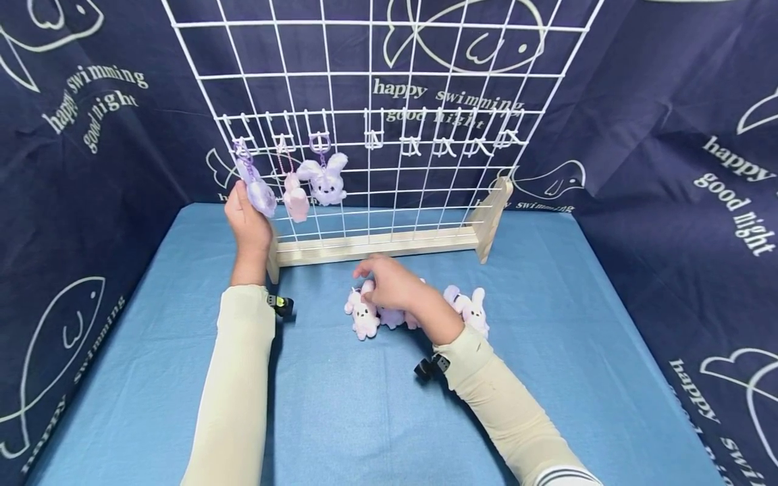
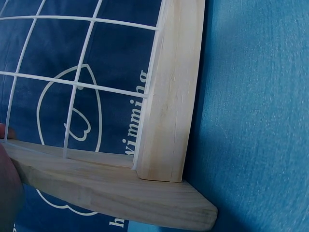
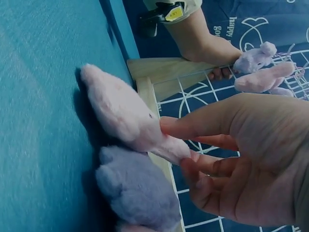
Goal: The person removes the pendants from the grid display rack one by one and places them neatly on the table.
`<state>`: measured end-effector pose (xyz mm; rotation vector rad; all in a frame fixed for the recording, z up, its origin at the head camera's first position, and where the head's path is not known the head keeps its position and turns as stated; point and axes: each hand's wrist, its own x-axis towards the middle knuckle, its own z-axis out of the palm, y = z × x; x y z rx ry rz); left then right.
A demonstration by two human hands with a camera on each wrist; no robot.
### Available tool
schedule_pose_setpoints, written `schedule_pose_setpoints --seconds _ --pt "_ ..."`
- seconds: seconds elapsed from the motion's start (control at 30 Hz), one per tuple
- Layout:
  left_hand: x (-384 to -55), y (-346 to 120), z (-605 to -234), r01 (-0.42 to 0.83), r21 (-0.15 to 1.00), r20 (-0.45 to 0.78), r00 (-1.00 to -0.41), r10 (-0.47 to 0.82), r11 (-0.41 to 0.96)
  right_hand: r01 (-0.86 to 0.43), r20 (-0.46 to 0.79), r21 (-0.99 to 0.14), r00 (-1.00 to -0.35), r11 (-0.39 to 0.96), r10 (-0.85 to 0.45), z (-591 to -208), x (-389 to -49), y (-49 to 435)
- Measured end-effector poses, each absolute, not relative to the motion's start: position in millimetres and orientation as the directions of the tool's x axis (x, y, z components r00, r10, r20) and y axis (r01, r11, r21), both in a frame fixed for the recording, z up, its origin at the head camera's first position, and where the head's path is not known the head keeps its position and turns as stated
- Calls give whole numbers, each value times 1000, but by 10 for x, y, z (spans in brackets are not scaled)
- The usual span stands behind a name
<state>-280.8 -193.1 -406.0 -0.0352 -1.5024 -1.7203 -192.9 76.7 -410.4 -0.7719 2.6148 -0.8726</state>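
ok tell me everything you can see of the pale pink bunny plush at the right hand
The bunny plush looks soft and fluffy, pale pink, with long ears, dark eyes and stubby limbs. It lies on the blue cloth, head toward the rack, beside a lavender plush. The right hand pinches it at an ear between thumb and fingers.

Pink bunny, fish-printed navy cloth

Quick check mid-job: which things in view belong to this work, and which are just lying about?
Apparently part of the work:
- pale plush toy, pinched by the right hand
- other plush toys, some hanging, some below
- hook rack, its side gripped by the left hand

Just surroundings or worn gear:
- blue cloth
- fish-print fabric
- wrist cameras
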Motion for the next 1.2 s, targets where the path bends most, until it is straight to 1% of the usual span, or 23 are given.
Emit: schedule_pose_setpoints --seconds 0.07,0.13,0.2,0.33,0.47,0.53,0.63,0.8,0.83,0.9,0.97,1.03,1.07,1.1,1.13,1.2 --pt "-2810 -1934 -4063 585 808 517 -653 -553 64 -403 -63 -606 -835 686 -546 -4099 -1926 731" --pt "-2816 -1940 -4069 586 807 521 -654 -550 68 -413 -29 -567 -855 713 -518 -4088 -1915 690" --pt "-2819 -1943 -4072 591 804 524 -652 -548 66 -428 1 -497 -870 755 -493 -4078 -1906 651" --pt "-2818 -1934 -4074 591 804 518 -649 -557 59 -428 9 -366 -890 826 -457 -4055 -1884 581" --pt "-2815 -1925 -4066 584 809 513 -647 -564 66 -430 44 -319 -897 845 -440 -4050 -1890 523" --pt "-2817 -1926 -4066 582 810 514 -646 -565 71 -441 83 -340 -894 831 -441 -4055 -1904 498" --pt "-2815 -1925 -4061 581 810 517 -643 -565 79 -462 160 -430 -884 776 -438 -4059 -1928 462" --pt "-2818 -1925 -4064 581 810 520 -649 -555 80 -486 274 -590 -871 644 -407 -4012 -1932 384" --pt "-2823 -1927 -4067 580 811 521 -650 -554 82 -477 280 -638 -875 605 -394 -3997 -1928 361" --pt "-2830 -1932 -4075 579 811 518 -648 -558 81 -422 266 -769 -895 481 -359 -3958 -1922 307" --pt "-2837 -1935 -4084 578 813 513 -650 -561 73 -317 222 -904 -921 287 -319 -3903 -1926 248" --pt "-2835 -1933 -4083 577 813 511 -650 -562 72 -140 123 -989 -951 38 -284 -3839 -1933 200" --pt "-2829 -1928 -4079 577 814 505 -653 -565 61 -40 65 -995 -959 -95 -275 -3805 -1943 182" --pt "-2827 -1925 -4076 577 814 504 -653 -565 59 60 4 -972 -962 -226 -272 -3768 -1952 167" --pt "-2825 -1922 -4075 579 814 501 -653 -567 53 156 -57 -922 -960 -354 -273 -3741 -1968 155" --pt "-2818 -1920 -4072 578 814 500 -648 -574 56 302 -165 -766 -945 -567 -281 -3694 -2002 141"
